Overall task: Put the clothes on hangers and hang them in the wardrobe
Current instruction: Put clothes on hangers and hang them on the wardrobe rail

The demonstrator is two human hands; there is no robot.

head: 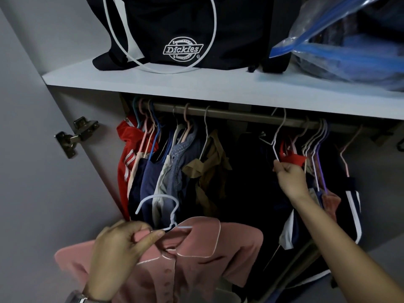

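Two hands: left fingers point(150, 236) pinch pink shirt's hanger point(161, 212); right fingers point(282, 169) pinch hung hanger point(276, 136).

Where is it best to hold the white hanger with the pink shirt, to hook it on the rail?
Hold the white hanger at its neck, just above the pink shirt collar, coming from the left as the left hand does. Its hook stands upright and free.

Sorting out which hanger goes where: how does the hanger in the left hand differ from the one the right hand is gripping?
The left hand holds a white hanger that carries a pink shirt and is off the rail, well below it. The right hand grips a pale hanger whose hook is over the rail; what it carries, if anything, is too dark to tell. Both are thin wire-type hangers.
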